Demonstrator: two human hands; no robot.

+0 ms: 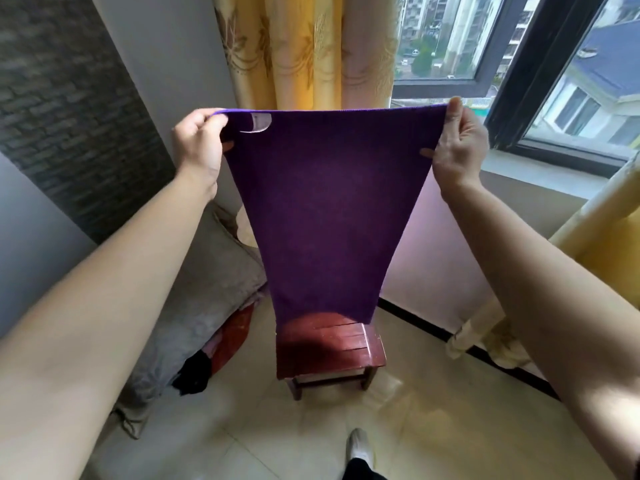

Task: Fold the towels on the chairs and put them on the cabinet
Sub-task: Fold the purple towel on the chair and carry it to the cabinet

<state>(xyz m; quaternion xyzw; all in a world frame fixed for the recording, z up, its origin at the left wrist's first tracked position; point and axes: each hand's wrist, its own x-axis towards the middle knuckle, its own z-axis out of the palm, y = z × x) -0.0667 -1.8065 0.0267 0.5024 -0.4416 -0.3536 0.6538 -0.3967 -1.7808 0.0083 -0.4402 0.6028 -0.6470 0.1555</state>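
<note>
A dark purple towel (322, 209) hangs stretched out in front of me, with a small white label near its top left corner. My left hand (199, 143) pinches the top left corner. My right hand (457, 143) pinches the top right corner. The towel's lower edge hangs just over the seat of a small red-brown wooden chair (332, 348) that stands on the tiled floor straight ahead. The chair's back is hidden behind the towel. No cabinet is in view.
A grey cushion (194, 299) leans on something red at the left of the chair. Yellow curtains (304, 50) hang behind, with a window (519, 64) and its sill at the right. More curtain cloth (485, 334) drapes to the floor at right. My shoe (360, 448) shows at the bottom.
</note>
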